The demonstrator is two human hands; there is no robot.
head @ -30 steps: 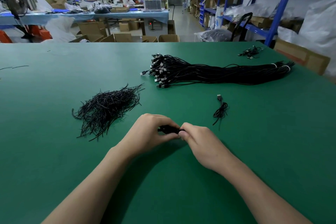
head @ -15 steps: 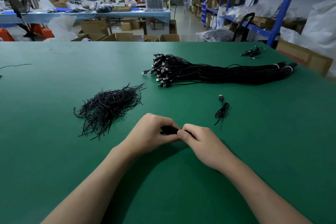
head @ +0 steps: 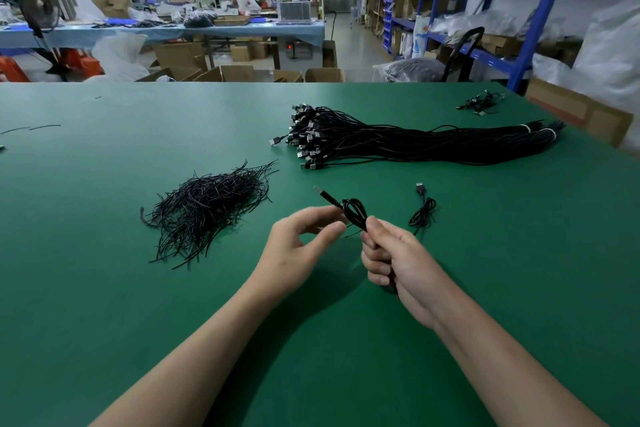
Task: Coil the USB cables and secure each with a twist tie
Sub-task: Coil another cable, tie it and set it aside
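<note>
Left of the middle, the heap of twist ties (head: pixel 207 210) lies on the green table (head: pixel 86 305), well apart from my hands. Next comes my left hand (head: pixel 298 246). Its fingers are softly bent, and the thumb and first finger are apart with nothing pinched between them. The fingertip is just beside the cable. The coiled cable (head: pixel 355 213) is in the middle of the frame. Its loops stick up out of my right hand (head: pixel 398 263), and its plug (head: pixel 318 189) points to the upper left. My right fingers are wrapped tight round the coil. A thin end (head: pixel 351 235) pokes out by that thumb. I think it is the tie, but I cannot be sure. To do this well, I would hold the right fist snug so the loops do not spring open. Then I would pinch the tie ends with the left hand and twist them close to the coil. Just to the right lies a done cable (head: pixel 424 213), and above it waits the big bunch of cables (head: pixel 433 146).
</note>
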